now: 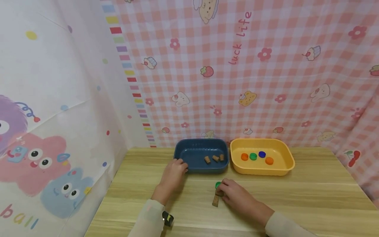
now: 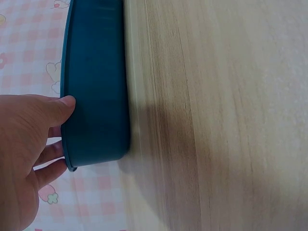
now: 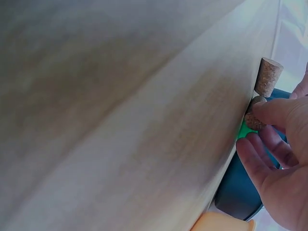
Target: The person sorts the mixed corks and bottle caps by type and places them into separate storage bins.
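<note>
My left hand (image 1: 172, 175) grips the near left corner of a dark blue tray (image 1: 204, 170). In the left wrist view its thumb lies on the outer side of the tray wall (image 2: 96, 106), with the fingers at the rim. Three corks (image 1: 215, 158) lie inside this tray. In front of the trays, my right hand (image 1: 238, 196) pinches a cork (image 3: 253, 120), partly hidden by the fingers. Another cork (image 1: 215, 201) stands on the table just nearer to me. A green bottle cap (image 1: 218, 185) lies right beyond the fingertips.
A yellow tray (image 1: 262, 171) stands right of the blue one, holding orange caps (image 1: 244, 157), a green cap (image 1: 253, 156) and a blue cap (image 1: 262, 154). Behind both trays hangs a pink checked cloth (image 1: 219, 85). A black strapped device (image 1: 167, 219) sits at the left wrist.
</note>
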Demonstrator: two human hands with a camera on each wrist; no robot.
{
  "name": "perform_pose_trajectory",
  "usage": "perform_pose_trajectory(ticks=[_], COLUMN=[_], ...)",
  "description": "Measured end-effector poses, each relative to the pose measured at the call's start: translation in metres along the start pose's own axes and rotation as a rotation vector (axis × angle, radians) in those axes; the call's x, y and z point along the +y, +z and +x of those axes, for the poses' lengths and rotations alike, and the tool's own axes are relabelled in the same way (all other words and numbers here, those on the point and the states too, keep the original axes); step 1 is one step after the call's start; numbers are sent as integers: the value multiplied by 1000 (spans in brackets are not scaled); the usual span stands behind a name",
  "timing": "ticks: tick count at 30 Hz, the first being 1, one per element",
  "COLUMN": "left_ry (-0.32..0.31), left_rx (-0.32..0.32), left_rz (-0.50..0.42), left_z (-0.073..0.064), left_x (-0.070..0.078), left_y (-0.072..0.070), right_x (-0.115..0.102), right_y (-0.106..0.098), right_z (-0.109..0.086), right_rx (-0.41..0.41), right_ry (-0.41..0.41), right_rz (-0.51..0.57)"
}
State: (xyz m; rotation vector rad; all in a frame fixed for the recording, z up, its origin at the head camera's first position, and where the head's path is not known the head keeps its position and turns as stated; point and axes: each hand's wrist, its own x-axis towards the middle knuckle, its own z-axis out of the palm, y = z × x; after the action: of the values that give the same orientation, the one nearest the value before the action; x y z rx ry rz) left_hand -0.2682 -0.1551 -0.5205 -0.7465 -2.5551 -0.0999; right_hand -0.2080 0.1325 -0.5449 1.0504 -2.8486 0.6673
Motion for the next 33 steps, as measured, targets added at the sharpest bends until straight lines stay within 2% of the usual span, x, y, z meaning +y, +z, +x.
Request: perform_pose_trajectory(ticks=[11,18,25,33], left_ry=[12,18,2,-3], left_rx=[7,13,-1,-3], left_rz=[-6,0,-14,-26], left_z=[0,-1,-1,0], left_x=[-2,-2,-1,-2], left_y=[2,3,2,1], right_x=[1,3,6,10], right_y=[-1,-5,-16,-34], right_z=[-2,-5,-3,4], right_rx=[0,55,86,109], right_ry=[65,94,127,150], right_rz=[169,251,331,321])
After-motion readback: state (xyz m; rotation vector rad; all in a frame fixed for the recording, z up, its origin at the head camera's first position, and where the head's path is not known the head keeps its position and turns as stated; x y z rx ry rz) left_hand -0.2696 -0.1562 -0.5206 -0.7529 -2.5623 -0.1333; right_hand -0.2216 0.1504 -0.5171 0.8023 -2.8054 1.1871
